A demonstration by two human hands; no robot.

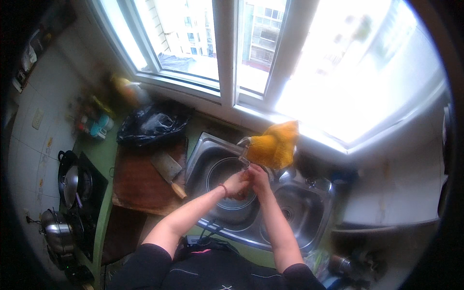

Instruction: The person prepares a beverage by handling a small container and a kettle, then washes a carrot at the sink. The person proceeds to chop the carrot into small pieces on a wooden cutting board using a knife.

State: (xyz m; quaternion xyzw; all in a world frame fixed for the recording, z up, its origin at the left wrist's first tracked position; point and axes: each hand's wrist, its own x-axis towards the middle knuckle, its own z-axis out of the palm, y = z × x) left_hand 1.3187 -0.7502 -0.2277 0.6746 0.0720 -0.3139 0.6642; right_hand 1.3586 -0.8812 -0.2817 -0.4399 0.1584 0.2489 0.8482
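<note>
My left hand [235, 185] and my right hand [259, 177] are together under the faucet spout [244, 158], above the larger basin of a steel double sink [210, 141]. Between them is something reddish brown [241, 195], mostly covered by the fingers; what it is I cannot tell. A round metal basin or pan [214, 175] lies below in the sink. An orange-yellow cloth [273, 145] hangs over the faucet, just beyond my right hand. Left of the sink, a cleaver [166, 166] with a wooden handle rests on a brown wooden cutting board [134, 181].
A black plastic bag [156, 121] sits behind the board by the window sill. Teal-lidded jars [99, 127] stand in the left corner. A lidded wok [71, 185] is on the black stove at left, near a steel pot [57, 230]. The smaller sink basin [304, 214] lies right.
</note>
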